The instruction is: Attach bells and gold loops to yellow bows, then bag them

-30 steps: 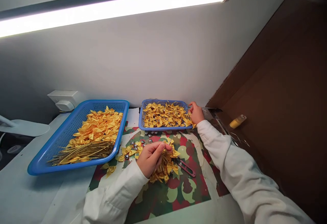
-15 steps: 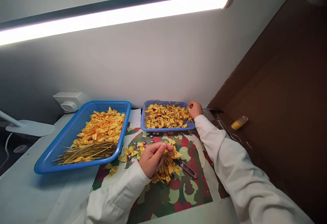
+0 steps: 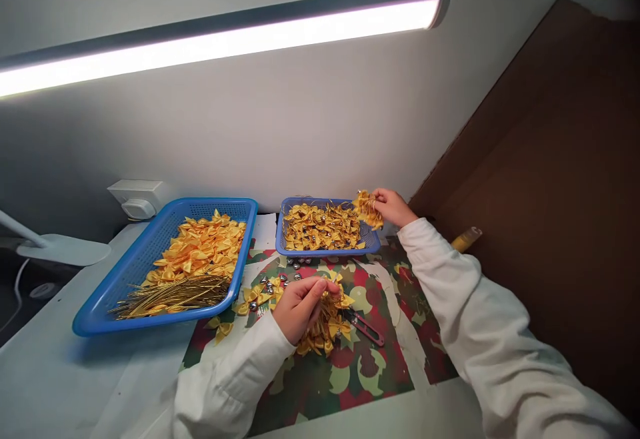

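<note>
My left hand [image 3: 299, 307] is closed in a pinch on a bunch of yellow ribbon bows [image 3: 327, 329] that rests on the patterned mat [image 3: 350, 385]. Raised above the right end of the small blue basket [image 3: 325, 250], my right hand [image 3: 393, 207] grips a small cluster of yellow bows [image 3: 367, 209]. That basket is full of bows with small silver bells. Loose silver bells [image 3: 270, 287] and a few single bows lie on the mat left of my left hand.
A large blue basket [image 3: 125, 272] at the left holds plain yellow bows and a bundle of gold cords [image 3: 170, 295]. Small snips [image 3: 365, 327] lie on the mat right of my left hand. Brown cardboard [image 3: 550, 192] walls the right side. A lamp base [image 3: 65, 249] stands far left.
My right hand has risen from the right edge of the small basket with a cluster of bows in its fingers. My left hand has stayed on its bunch.
</note>
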Demonstrator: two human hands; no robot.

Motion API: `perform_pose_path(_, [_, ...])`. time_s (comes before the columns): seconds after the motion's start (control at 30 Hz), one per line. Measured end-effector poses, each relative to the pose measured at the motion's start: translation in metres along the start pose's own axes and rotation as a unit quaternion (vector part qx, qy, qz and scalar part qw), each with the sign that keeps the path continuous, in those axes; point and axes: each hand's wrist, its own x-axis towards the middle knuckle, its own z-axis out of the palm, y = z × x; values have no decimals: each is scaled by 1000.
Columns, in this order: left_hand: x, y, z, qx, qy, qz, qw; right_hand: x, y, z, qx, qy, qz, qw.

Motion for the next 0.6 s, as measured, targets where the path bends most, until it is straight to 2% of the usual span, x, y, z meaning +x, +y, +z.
perform_pose_path(0.17, [-1, 2, 1, 0, -1, 0, 1000, -25, -9, -10, 18, -99, 67, 993])
perform_pose_path(0.3, [-3, 4, 2, 16, -18, 8, 1000, -60, -15, -10, 70, -173, 114, 976])
perform_pose_path(0.47, [-5, 3, 5, 32, -31, 7, 999, -119, -7, 14, 163, -187, 197, 948])
perform_pose_path(0.53, [-5, 2, 7, 38, -37, 6, 999, -141, -3, 24, 203, -175, 235, 934])
perform_pose_path(0.6, [-5, 0, 8, 48, -48, -2, 998, -157, -2, 33, 263, -146, 294, 907])
